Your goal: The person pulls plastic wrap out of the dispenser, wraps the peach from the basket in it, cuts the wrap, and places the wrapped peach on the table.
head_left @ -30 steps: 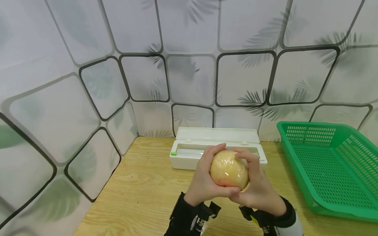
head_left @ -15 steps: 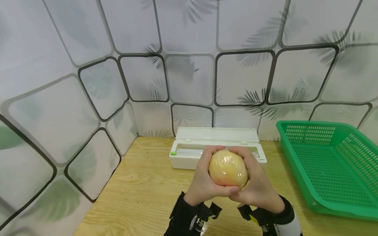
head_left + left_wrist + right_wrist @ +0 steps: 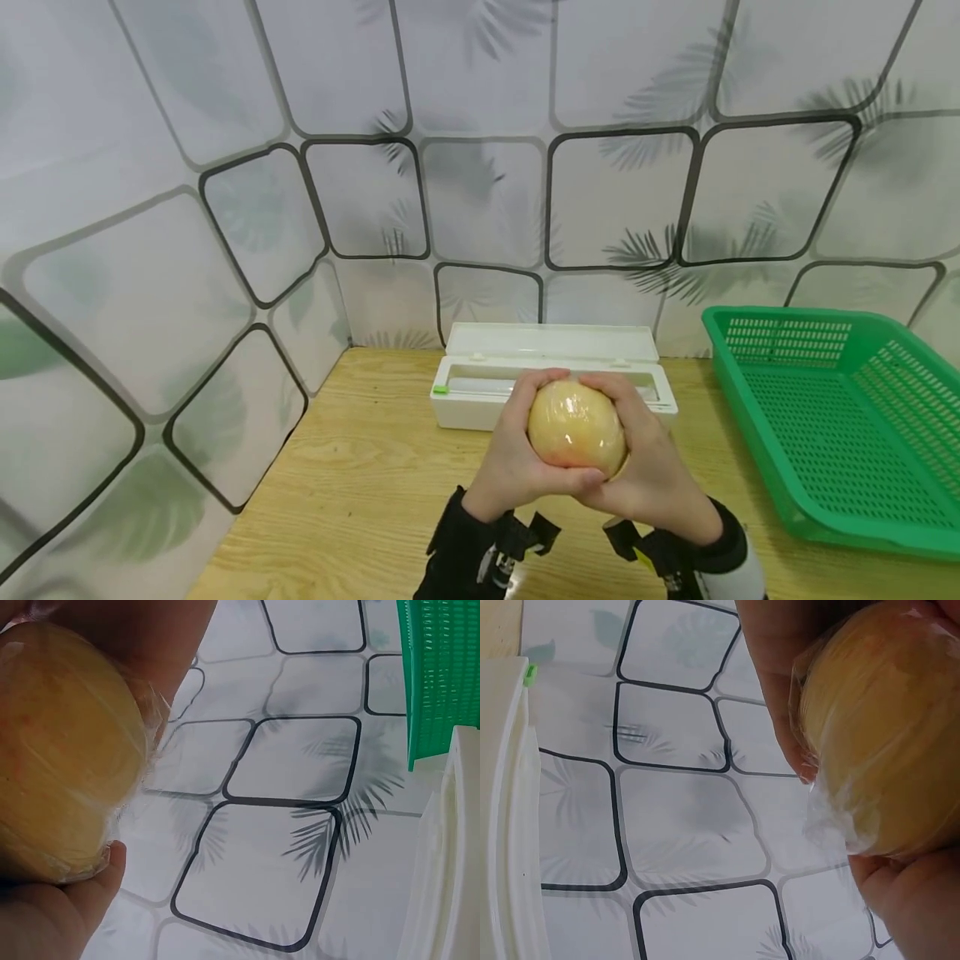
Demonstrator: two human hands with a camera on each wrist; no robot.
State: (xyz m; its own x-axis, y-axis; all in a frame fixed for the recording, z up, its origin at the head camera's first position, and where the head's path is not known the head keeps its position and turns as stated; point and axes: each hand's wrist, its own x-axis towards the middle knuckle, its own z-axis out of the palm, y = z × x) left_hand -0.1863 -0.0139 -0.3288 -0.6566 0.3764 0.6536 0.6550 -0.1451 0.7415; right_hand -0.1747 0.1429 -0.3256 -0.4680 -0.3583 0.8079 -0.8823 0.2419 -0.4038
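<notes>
Both hands hold a round yellow fruit [image 3: 576, 427] with a reddish blush, above the table's middle. Clear cling film [image 3: 831, 817] is wrapped tightly over it, with loose crinkled edges in both wrist views. My left hand [image 3: 516, 458] curls round the fruit's left side and my right hand [image 3: 647, 468] round its right. The thumbs meet at the near side; the fingers go over the far side, where the tips are partly hidden. Behind the hands stands a white cling film dispenser [image 3: 467, 412], its lid raised and a film roll [image 3: 480, 386] inside.
A green plastic basket [image 3: 813, 508] with perforated walls stands on the right of the wooden table [image 3: 360, 483]. Patterned grey-white sheeting [image 3: 487, 208] rises behind the table and along its left side.
The right hand's fingers, bent over the top of the fruit a second ago, now lie along its far right side. Hands and fruit have shifted slightly left.
</notes>
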